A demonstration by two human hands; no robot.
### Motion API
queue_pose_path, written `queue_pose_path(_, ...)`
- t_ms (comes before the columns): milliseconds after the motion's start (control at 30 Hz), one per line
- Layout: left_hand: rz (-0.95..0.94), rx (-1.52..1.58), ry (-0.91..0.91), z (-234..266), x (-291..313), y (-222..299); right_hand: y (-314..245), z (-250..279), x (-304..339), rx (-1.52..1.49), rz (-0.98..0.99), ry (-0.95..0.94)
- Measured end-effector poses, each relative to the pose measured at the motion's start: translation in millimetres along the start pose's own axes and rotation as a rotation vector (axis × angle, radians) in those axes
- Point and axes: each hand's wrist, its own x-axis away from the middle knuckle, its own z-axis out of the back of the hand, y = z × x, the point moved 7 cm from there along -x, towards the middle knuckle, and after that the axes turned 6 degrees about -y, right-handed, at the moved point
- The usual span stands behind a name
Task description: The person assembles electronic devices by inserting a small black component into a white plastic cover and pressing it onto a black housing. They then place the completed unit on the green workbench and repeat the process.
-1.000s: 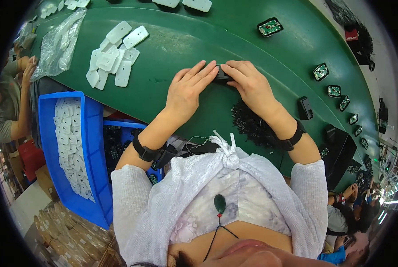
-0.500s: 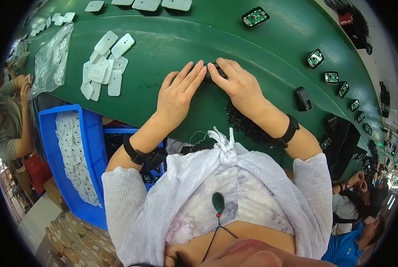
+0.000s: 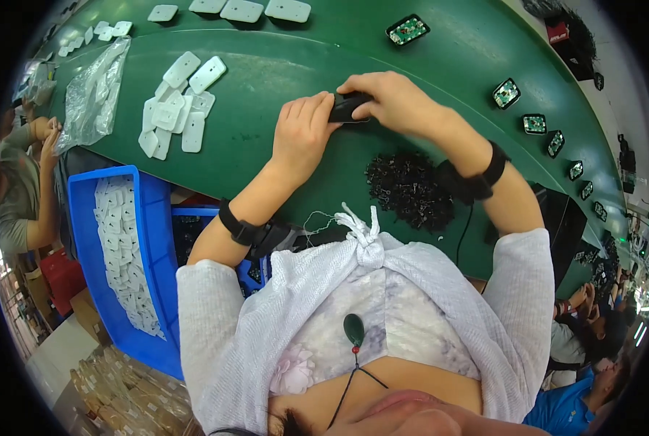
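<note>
A black plastic case (image 3: 347, 109) is held between my two hands above the green bench. My right hand (image 3: 397, 103) curls over its right end, with the thumb on the near side and the fingers on the far side. At the left end, my left hand (image 3: 304, 132) has its fingers together and closed against the case. Part of the case is hidden under the fingers, so its inside cannot be seen. Below my right hand lies a heap of small black parts (image 3: 410, 190). Off to the left of my left hand is a loose pile of white rounded plates (image 3: 170, 112).
Black housings with green circuit boards (image 3: 506, 93) line the far right of the bench. Several white plates (image 3: 241, 10) lie along the far edge. A clear plastic bag (image 3: 95, 91) rests at the left, above a blue bin (image 3: 159, 265) of white parts. Other people sit at both sides.
My right hand has gone from resting flat-fingered over the case to gripping its end, and the right forearm swung outward, uncovering the black heap. The case now shows more between the hands.
</note>
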Motion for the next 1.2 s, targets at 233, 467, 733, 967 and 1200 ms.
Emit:
queue_pose_path(233, 0.625, 1.098, -0.017, -6.2, 9.7, -28.6, 1.1, 2.3, 16.3, -0.705, 0.004, 0.032)
queue_pose_path(467, 0.633, 1.269, -0.066, -1.7, 11.1, -10.2, -16.6, 3.8, 30.0, -0.761, 0.002, 0.173)
queue_pose_path(733, 0.559, 1.369, -0.077, 8.8, 5.0, 9.8, -20.1, 0.0, 39.1, -0.835, 0.012, 0.181)
queue_pose_path(967, 0.561, 1.309, -0.087, 11.4, 7.1, 18.8, -22.9, -2.3, 41.1, -0.770, 0.003, 0.203)
queue_pose_path(1200, 0.577, 1.356, 0.005, 11.5, 4.5, 14.0, -28.2, -6.8, 36.5, -0.859, 0.016, 0.270)
